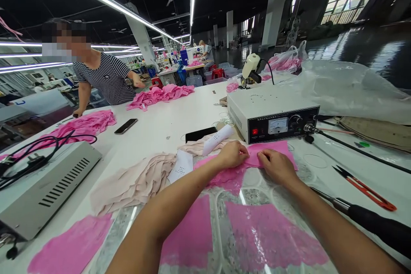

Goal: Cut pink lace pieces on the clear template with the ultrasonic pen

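My left hand [233, 154] pinches the edge of a bright pink fabric piece [279, 150] between thumb and fingers. Close beside it, my right hand [276, 166] is closed on the same cloth, thumb towards the left hand. The fabric lies in front of a grey control box and spreads out below both hands. Nearer me, two more pink pieces [269, 231] lie flat at a glossy clear plastic template [221, 239]; whether they are under or on it I cannot tell. Left of my left hand sits a fanned stack of beige fabric [138, 182] with a printed paper slip [181, 167].
The control box [272, 102] with its dial stands ahead. Red-handled thread snips [366, 188] and a black-handled tool [369, 222] with a cable are on the right. At left are another metal box [54, 184], a phone [126, 126] and pink piles [86, 126]; a person [105, 75] stands beyond.
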`<state>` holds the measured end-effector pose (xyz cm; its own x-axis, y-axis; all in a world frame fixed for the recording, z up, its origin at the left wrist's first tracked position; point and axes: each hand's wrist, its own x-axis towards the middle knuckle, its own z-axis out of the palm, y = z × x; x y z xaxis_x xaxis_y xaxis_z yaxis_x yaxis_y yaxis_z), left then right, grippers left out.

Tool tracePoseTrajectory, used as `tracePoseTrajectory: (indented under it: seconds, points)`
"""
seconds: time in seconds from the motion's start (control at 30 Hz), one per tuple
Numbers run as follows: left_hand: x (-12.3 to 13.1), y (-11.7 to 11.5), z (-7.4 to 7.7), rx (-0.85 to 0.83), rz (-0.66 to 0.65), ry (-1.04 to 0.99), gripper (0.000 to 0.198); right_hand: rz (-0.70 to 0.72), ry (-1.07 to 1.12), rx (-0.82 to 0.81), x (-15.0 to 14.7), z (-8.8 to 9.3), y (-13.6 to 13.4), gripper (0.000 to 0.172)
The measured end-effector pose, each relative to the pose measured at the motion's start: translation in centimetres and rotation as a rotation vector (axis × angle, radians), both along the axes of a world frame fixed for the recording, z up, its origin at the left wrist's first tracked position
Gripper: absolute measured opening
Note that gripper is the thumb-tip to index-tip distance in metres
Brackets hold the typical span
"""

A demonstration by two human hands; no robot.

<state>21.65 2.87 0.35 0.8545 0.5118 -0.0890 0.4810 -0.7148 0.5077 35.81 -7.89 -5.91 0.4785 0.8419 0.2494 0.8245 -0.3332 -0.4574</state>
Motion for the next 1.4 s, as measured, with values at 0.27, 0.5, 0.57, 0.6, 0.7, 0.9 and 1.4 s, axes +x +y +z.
tracePoseTrajectory:
  seconds: [0.27, 0.5, 0.57, 0.6, 0.7, 0.9, 1.4]
  points:
    - [1.1, 0.0, -0.2, -0.322, 0.115, -0.113, 0.033, 0.156, -0.127, 0.429, -0.9, 1.6, -0.9, 0.032]
    - [0.1, -1.4, 2.0, -0.426, 0.002, -0.418, 0.041, 0.185, -0.064, 0.681, -2.2, 4.8, -1.5, 0.036]
    - [-1.2, -2.0, 2.9, -0.457, -0.081, -0.433, 0.037, 0.189, 0.002, 0.723, -3.6, 6.9, -2.5, 0.039]
    - [-2.0, -2.4, 3.3, -0.475, -0.113, -0.421, 0.029, 0.185, 0.047, 0.730, -4.4, 8.0, -3.3, 0.039]
    - [-5.1, -3.0, 4.5, -0.521, -0.144, -0.356, 0.027, 0.148, 0.215, 0.678, -6.6, 10.4, -6.3, 0.036]
    - [-9.5, -4.6, 4.6, -0.510, -0.152, -0.128, 0.032, 0.070, 0.404, 0.375, -8.0, 8.6, -12.5, 0.040]
    - [-11.0, -10.4, -0.2, 0.289, -0.569, -0.071, 0.038, -0.084, 0.328, -0.023, -6.1, 1.8, -18.6, 0.037]
